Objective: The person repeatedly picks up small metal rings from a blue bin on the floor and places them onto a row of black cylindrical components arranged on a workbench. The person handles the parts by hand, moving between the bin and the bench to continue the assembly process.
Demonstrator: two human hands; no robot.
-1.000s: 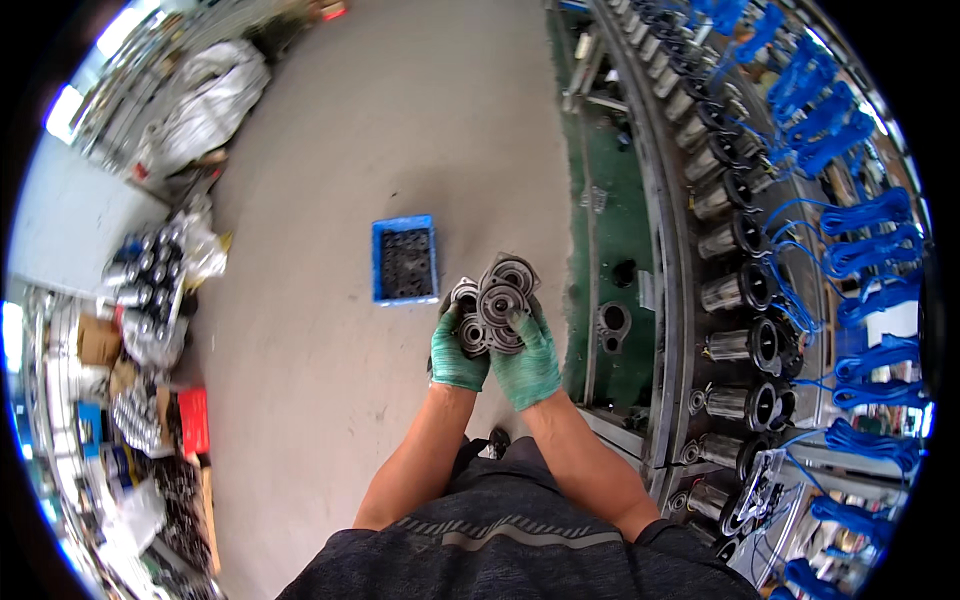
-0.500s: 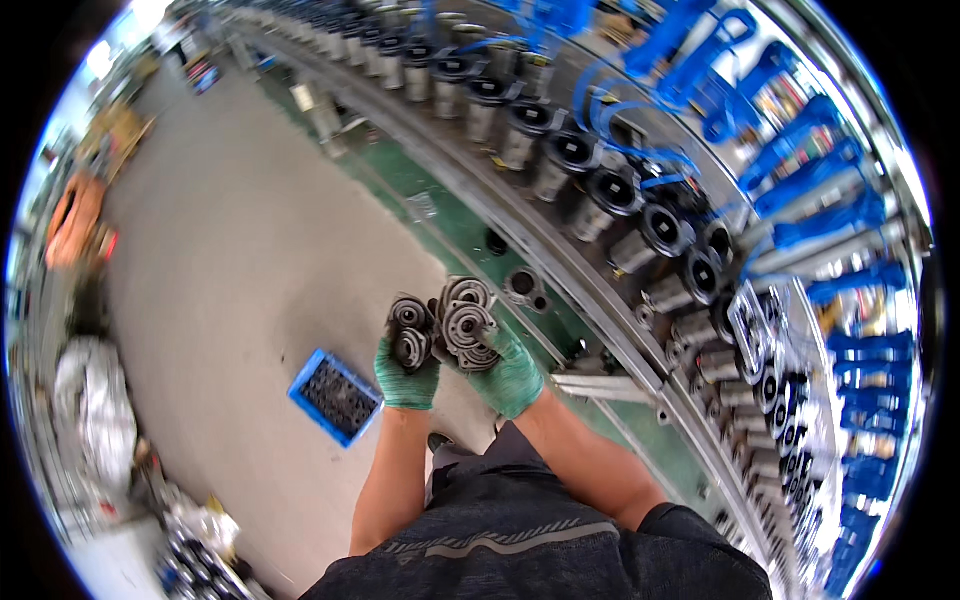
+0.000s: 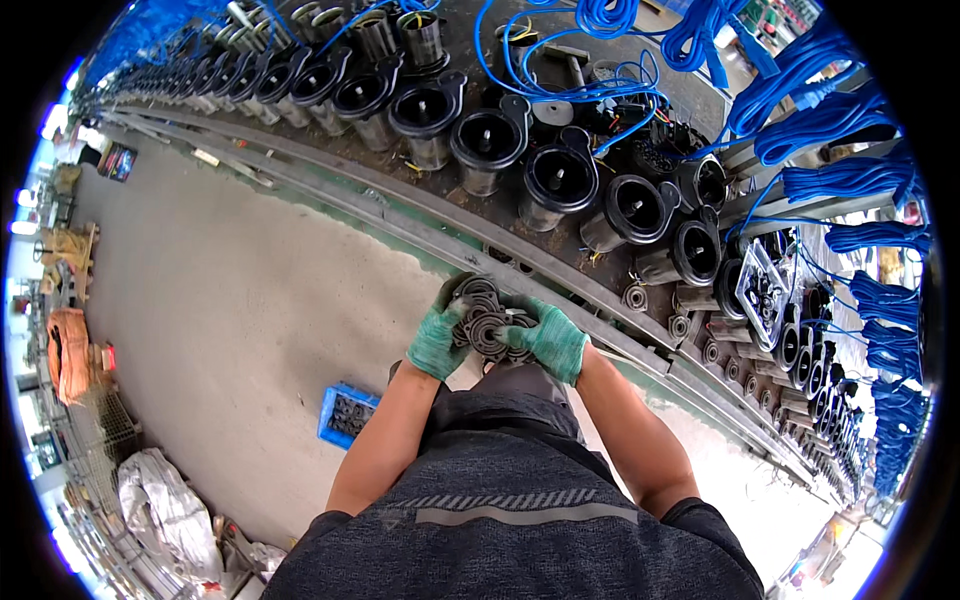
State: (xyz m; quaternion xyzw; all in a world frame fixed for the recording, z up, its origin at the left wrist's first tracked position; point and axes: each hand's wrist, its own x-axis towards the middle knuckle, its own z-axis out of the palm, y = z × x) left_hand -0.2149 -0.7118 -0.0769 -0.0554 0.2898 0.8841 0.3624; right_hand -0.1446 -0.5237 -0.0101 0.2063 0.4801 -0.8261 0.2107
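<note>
Between my two hands is a bunch of dark grey, round metal covers (image 3: 487, 318) with concentric rings, pressed together in front of my waist. My left hand (image 3: 441, 338), in a green glove, is closed on their left side. Round the right side are the fingers of my right hand (image 3: 552, 342), gloved the same way, its thumb lying over the front cover. The exact number of covers is hidden by overlap. Just beyond the hands runs the metal edge of the workbench (image 3: 560, 268).
Rows of metal cylinders with black flanged tops (image 3: 487, 140) stand on the bench. Blue coiled cables (image 3: 815, 125) hang along the right. A clear plastic tray (image 3: 765, 300) of small parts sits on the bench. A blue crate (image 3: 331, 412) of dark parts is on the floor at left.
The covers held apart in each hand are now together in one bunch between both hands. My view has turned and come closer to the bench.
</note>
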